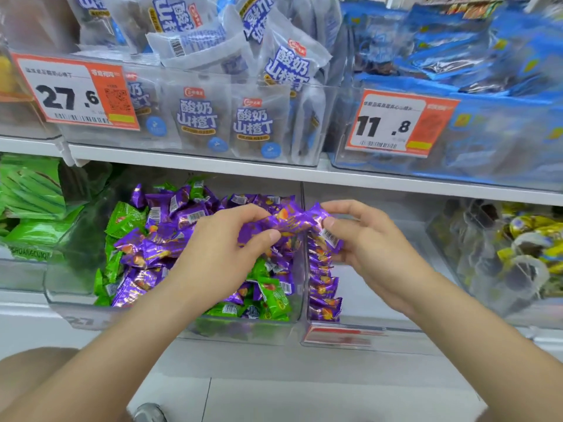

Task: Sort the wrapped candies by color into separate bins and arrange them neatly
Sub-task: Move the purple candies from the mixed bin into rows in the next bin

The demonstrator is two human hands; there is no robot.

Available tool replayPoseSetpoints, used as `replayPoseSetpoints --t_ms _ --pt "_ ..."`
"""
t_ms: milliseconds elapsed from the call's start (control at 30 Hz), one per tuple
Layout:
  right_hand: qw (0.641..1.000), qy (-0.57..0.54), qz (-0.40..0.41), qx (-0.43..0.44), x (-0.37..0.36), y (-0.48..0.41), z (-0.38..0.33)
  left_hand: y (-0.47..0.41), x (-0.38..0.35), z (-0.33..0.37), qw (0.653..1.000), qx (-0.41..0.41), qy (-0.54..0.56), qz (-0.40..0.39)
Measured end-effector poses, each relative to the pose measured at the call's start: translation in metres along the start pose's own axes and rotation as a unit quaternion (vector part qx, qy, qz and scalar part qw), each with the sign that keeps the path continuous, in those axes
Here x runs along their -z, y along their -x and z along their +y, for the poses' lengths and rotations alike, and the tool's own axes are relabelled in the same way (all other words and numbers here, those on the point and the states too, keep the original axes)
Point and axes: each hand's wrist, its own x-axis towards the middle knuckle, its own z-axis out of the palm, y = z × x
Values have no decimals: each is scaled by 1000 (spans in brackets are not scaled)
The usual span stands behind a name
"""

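A clear bin on the lower shelf holds a mixed heap of purple wrapped candies and green wrapped candies. To its right, a second clear bin has a neat row of purple candies standing along its left wall. Both hands are above the wall between the two bins. My left hand and my right hand each pinch an end of a small bunch of purple candies.
Green snack bags fill the bin at the far left, yellow-wrapped sweets the bin at the far right. The upper shelf carries white packets and blue packets behind price tags. Tiled floor lies below.
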Motion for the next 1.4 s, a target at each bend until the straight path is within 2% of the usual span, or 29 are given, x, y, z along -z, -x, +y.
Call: replayPoseSetpoints --t_ms 67,133,233,300,367,433,500,700,1000,1233,1300,1367,1400 --pt "995 -82 -16 -62 8 -4 1 0 -6 6 1000 -15 15 -1" --pt "986 -132 -68 -80 16 -6 1 -2 -11 12 999 -25 27 1" --pt "988 -90 -114 -59 29 -7 5 -4 -20 20 999 -33 35 11" --pt "994 -25 -94 -42 38 -10 9 -5 -25 25 998 -29 38 28" --pt "993 103 -48 1 50 -18 16 -6 -29 27 998 -20 46 41" --pt "961 272 -1 56 65 -30 27 -8 -32 28 998 -21 40 46" --pt "922 383 9 63 80 -43 42 -9 -36 29 998 -24 35 41" --pt "846 530 -41 47 100 -60 71 -12 -48 30 998 -6 49 35" --pt "852 522 -27 43 89 -77 91 -17 -53 29 998 -13 62 29" --pt "838 541 -3 71 89 -77 86 -16 -51 29 997 -32 65 36" --pt "828 554 27 78 84 -72 79 -14 -50 29 995 -35 80 37" --pt "843 516 94 117 75 -61 61 -14 -50 30 994 -31 101 35" --pt "869 461 111 141 68 -51 48 -14 -50 30 993 -26 114 34"
